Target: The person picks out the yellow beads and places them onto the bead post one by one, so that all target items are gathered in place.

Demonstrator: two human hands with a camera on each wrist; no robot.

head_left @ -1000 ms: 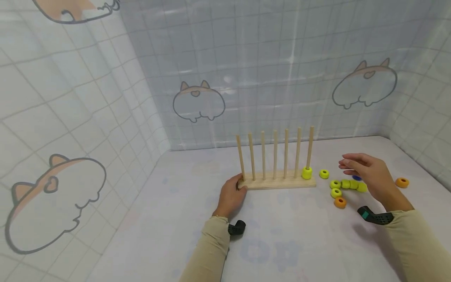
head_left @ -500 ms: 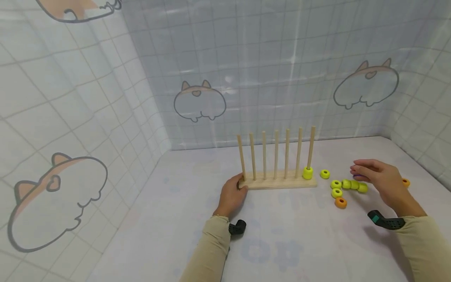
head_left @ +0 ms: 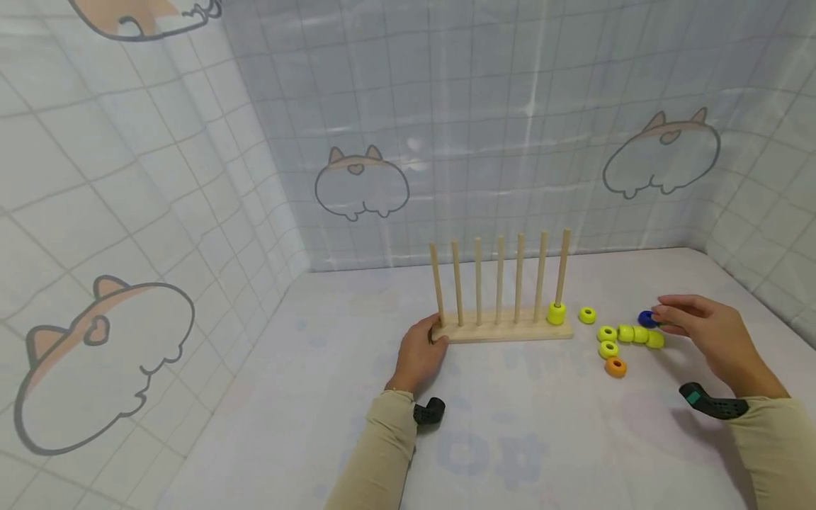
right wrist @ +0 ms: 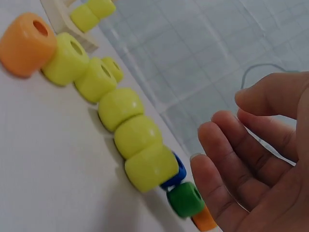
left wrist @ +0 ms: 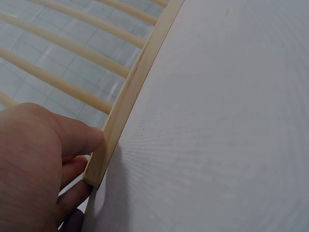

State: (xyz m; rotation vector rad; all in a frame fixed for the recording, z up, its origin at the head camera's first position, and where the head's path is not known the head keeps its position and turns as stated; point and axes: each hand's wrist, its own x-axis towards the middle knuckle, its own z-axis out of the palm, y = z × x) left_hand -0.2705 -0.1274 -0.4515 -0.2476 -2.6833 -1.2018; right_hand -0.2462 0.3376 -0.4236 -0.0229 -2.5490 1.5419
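My left hand [head_left: 419, 358] grips the left end of a wooden peg stand [head_left: 503, 333], thumb on its front edge and fingers around the end. The stand is upright, with a row of several pegs; yellow beads [head_left: 556, 314] sit at the foot of the rightmost peg. My right hand [head_left: 720, 336] hovers over the right of the table, fingers loosely bent and holding nothing. Near its fingertips lies a blue bead [head_left: 647, 319]. In the right wrist view, a green bead [right wrist: 186, 199] and part of an orange bead [right wrist: 205, 220] appear beyond the fingers.
Right of the stand, several loose yellow beads [head_left: 639, 334] lie in a bent line, one yellow bead [head_left: 587, 315] apart from them. An orange bead [head_left: 615, 366] lies at the near end. A tile-patterned curtain [head_left: 497, 142] closes off the back and sides.
My right hand has moved right and slightly nearer to me, uncovering the blue bead and covering the far-right orange bead. My left hand keeps its grip on the stand.
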